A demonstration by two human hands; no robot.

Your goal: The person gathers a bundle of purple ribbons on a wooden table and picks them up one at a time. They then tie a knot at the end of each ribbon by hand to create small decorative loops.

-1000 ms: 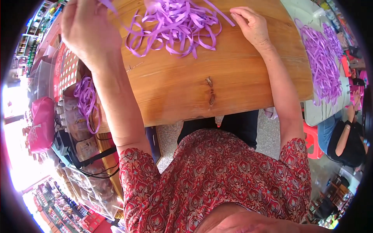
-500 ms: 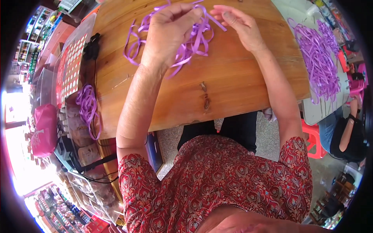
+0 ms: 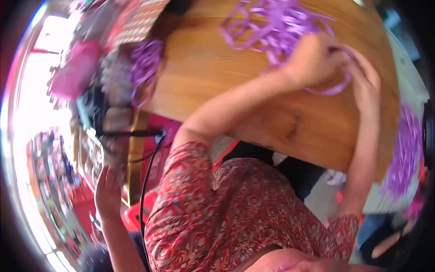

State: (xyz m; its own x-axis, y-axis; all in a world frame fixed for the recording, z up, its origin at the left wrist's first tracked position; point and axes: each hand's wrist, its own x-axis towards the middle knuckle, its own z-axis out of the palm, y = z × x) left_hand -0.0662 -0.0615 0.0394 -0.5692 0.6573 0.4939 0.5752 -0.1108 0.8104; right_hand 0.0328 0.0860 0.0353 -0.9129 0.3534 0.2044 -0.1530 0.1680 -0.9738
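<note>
A thin purple ribbon (image 3: 334, 92) hangs in a loop below my two hands, above the wooden table. My left hand (image 3: 315, 58) is closed in a pinch on it, its fingertips blurred. Opposite, my right hand (image 3: 366, 84) has its fingers bent in against the left fingertips, closed on the same ribbon; the exact grip is smeared by motion. Beyond my left hand lies a tangled heap of purple ribbon (image 3: 276, 25) on the table (image 3: 217, 77).
A purple ribbon bundle (image 3: 146, 68) hangs at the table's left edge. More purple ribbon (image 3: 404, 152) covers a pale table at the right. At lower left, another person's hand (image 3: 108, 195) is raised near a black cable (image 3: 144, 195). A pink bag (image 3: 77, 70) stands far left.
The whole view has turned, so the table and heap appear shifted to the right. My hands, apart before, have come together; my right fingers have closed in to the ribbon.
</note>
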